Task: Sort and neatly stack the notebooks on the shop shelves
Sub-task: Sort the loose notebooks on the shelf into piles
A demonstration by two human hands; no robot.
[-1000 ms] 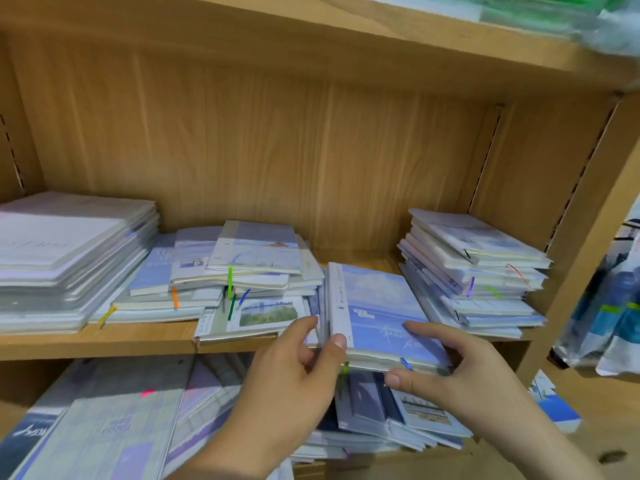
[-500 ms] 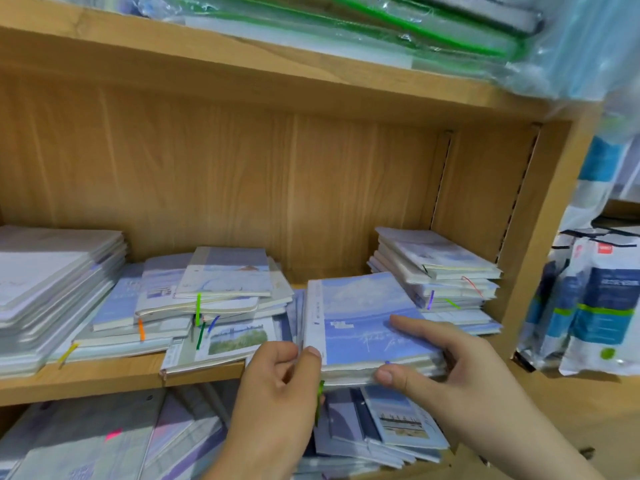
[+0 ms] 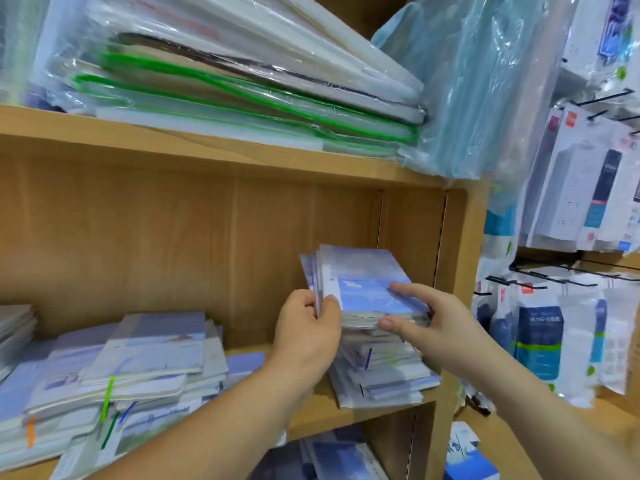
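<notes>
Your two hands hold a small bundle of blue-covered notebooks at the right end of the middle shelf, directly over the right-hand stack. Whether the bundle rests on that stack cannot be told. Your left hand has a closed grip on the bundle's left edge, pinching it between thumb and curled fingers. Your right hand grips the near right corner, fingers laid across the top cover and thumb pressed against the near edge of the pages. To the left on the same shelf lies a loose heap of notebooks with coloured ribbon markers. Plastic-wrapped folders fill the shelf above. Packaged goods hang to the right.
</notes>
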